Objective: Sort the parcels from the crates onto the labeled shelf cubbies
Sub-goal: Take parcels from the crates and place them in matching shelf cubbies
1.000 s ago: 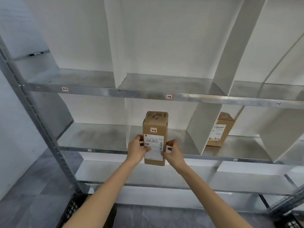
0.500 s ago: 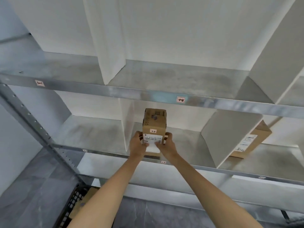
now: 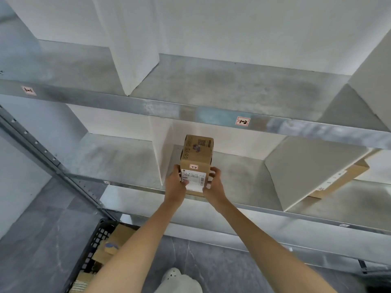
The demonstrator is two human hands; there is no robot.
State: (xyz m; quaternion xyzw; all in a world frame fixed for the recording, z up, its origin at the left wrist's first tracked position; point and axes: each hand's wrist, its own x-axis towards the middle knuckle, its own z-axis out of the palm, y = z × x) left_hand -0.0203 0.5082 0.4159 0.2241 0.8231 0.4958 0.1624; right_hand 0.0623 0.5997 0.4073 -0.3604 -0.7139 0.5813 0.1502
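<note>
A tall brown cardboard parcel [image 3: 195,166] with a white shipping label and a small pink "2-2" sticker is gripped at its lower end between the left hand [image 3: 175,185], at its 9 o'clock side, and the right hand [image 3: 213,185], at its 3 o'clock side, fingers wrapped onto the box's sides. The parcel is held upright over the front edge of the galvanised steel middle shelf [image 3: 243,176], just right of a white divider panel [image 3: 160,153]. Compared with half a second earlier, the shelving is seen from closer, and the parcel has been carried slightly further into the cubby. At 12 o'clock, a pink "1-2" tag [image 3: 241,121] is fixed to the upper shelf's front rail; a "1-1" tag [image 3: 28,90] sits at 10 o'clock. At 3 o'clock a second brown box [image 3: 347,176] is partly hidden behind another divider. At 7 o'clock a black plastic crate [image 3: 93,246] holding more parcels is now visible.
</note>
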